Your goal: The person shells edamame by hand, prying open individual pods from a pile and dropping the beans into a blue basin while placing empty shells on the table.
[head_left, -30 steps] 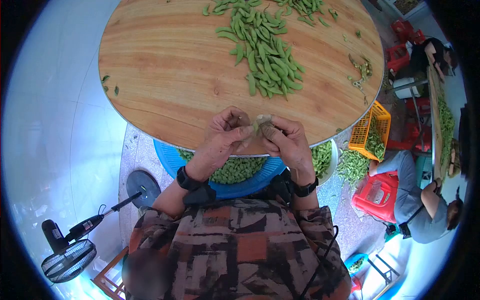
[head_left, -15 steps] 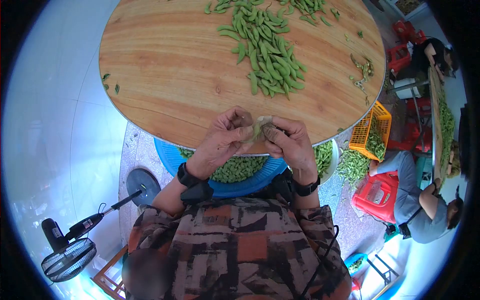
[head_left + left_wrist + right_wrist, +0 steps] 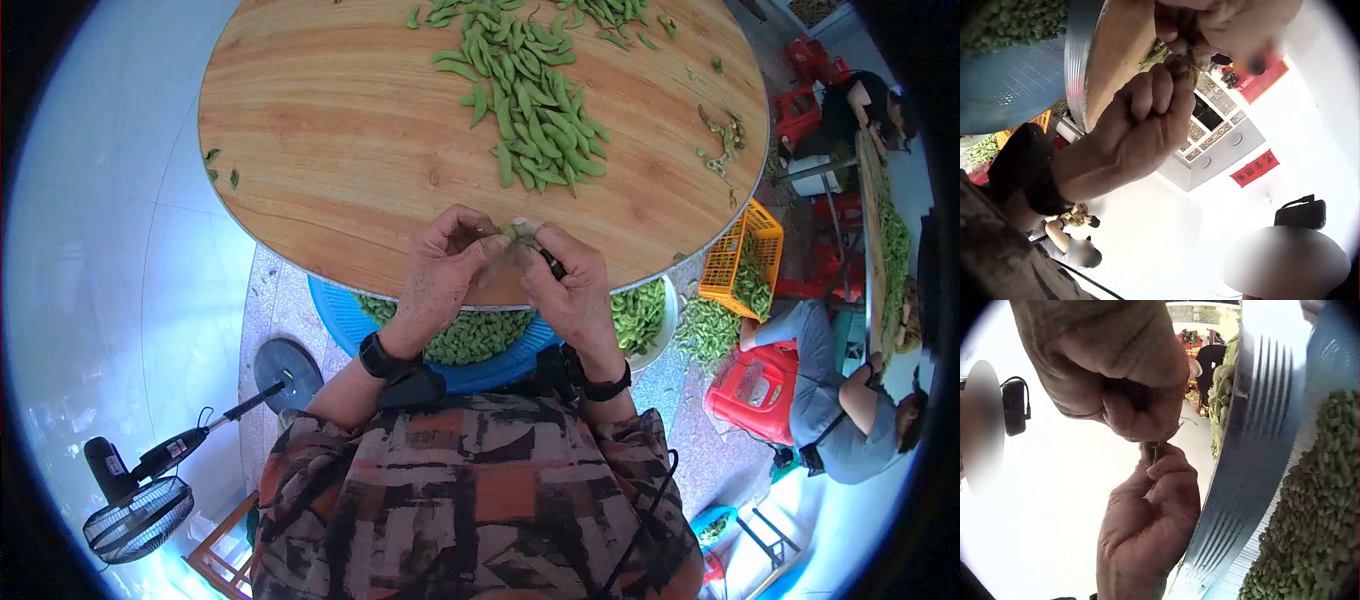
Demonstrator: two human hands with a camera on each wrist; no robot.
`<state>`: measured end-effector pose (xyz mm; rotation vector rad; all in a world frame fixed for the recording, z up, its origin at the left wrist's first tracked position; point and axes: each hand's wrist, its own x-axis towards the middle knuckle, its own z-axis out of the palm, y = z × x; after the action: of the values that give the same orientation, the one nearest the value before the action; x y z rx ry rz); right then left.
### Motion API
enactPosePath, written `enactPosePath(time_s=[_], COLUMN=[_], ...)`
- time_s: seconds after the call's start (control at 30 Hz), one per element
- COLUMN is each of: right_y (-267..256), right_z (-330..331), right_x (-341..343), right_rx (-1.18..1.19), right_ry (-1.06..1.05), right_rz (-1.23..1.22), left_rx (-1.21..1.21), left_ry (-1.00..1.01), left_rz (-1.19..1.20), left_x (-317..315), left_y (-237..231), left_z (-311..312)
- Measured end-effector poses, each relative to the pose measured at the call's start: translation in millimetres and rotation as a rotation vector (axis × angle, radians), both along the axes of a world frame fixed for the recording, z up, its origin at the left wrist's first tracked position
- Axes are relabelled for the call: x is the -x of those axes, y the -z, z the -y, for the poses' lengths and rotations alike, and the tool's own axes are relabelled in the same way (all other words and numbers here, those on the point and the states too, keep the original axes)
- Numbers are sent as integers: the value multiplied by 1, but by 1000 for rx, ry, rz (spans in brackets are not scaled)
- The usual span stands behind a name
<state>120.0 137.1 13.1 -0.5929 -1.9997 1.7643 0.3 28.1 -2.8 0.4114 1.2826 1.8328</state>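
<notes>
Over the near edge of the round wooden table (image 3: 330, 190), my two hands meet fingertip to fingertip around a small green bean pod (image 3: 511, 233), mostly hidden by the fingers. My left hand (image 3: 447, 268) pinches it between thumb and forefinger. From the other side my right hand (image 3: 572, 288) pinches it too, with a small black item (image 3: 552, 264) showing at its thumb and forefinger. Thin greenish strands poke out between the fingertips in the right wrist view. Beyond the hands lies a heap of green bean pods (image 3: 550, 130).
Below the table edge a blue basin (image 3: 332, 318) holds shelled beans (image 3: 478, 340). Beside it stands a pale bowl (image 3: 668, 330) of pods. A yellow crate (image 3: 715, 265), a red stool (image 3: 750, 400) and seated people are on the right; a fan (image 3: 137, 520) stands left.
Both hands have stayed together, shifting slightly. My right hand has turned a little, showing more of the black item, and less of the pod is visible between the fingers.
</notes>
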Motion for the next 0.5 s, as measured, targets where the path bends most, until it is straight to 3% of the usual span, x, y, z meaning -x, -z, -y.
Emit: enactPosePath(time_s=[0.17,0.2,0.23,0.27,0.4,0.5], right_y=[-3,-1,0,-1,-4,-2], right_z=[1,3,4,7,15,13], right_x=[5,8,11,12,11,11], right_rx=[93,-153,-399,-400,-484,-486], right_ry=[8,49,89,89,133,131], right_rz=[56,-2,-58,-57,-6,14], left_rx=[2,0,58,116,253,319], left_ry=[-1,-1,-45,-89,-3,22], left_rz=[51,48,-287,-621,-554,-744], left_x=[4,4,1,0,3,2], left_y=[4,4,3,3,-14,-26], left_z=[1,1,0,0,-1,0])
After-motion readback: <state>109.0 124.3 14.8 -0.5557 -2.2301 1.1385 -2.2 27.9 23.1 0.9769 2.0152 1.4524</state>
